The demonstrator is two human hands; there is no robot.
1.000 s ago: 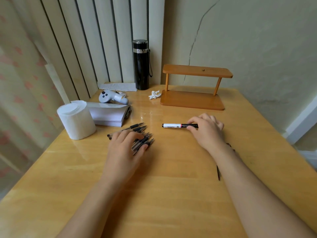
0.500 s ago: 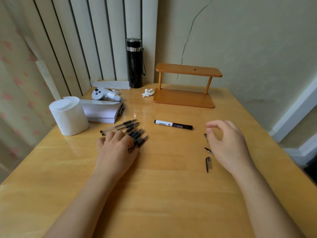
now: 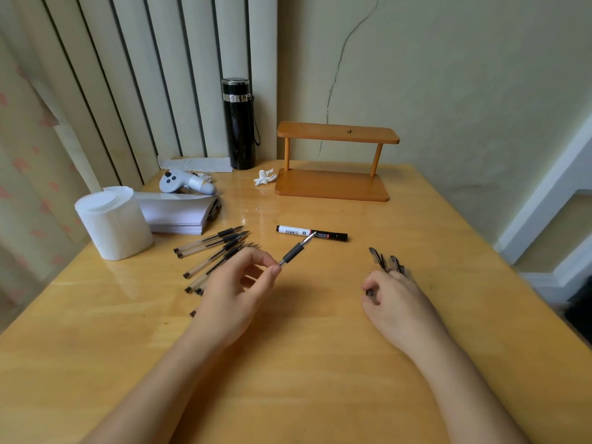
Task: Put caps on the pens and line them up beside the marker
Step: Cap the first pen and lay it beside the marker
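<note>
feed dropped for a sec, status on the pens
Left hand holds one uncapped pen, tip up. Right hand pinches a cap. Marker lies untouched; no pen lined up yet. Nothing in the way.

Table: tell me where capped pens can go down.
Bare wood lies just in front of the marker, between the left hand and right hand. Crowded: loose pens at left, caps at right.

Single head-worn wide-angle camera, looking forward and down from above the near edge of the wooden table (image 3: 320, 379), facing the cracked wall (image 3: 448, 75) and blinds (image 3: 144, 75), taking in both forearms up close
</note>
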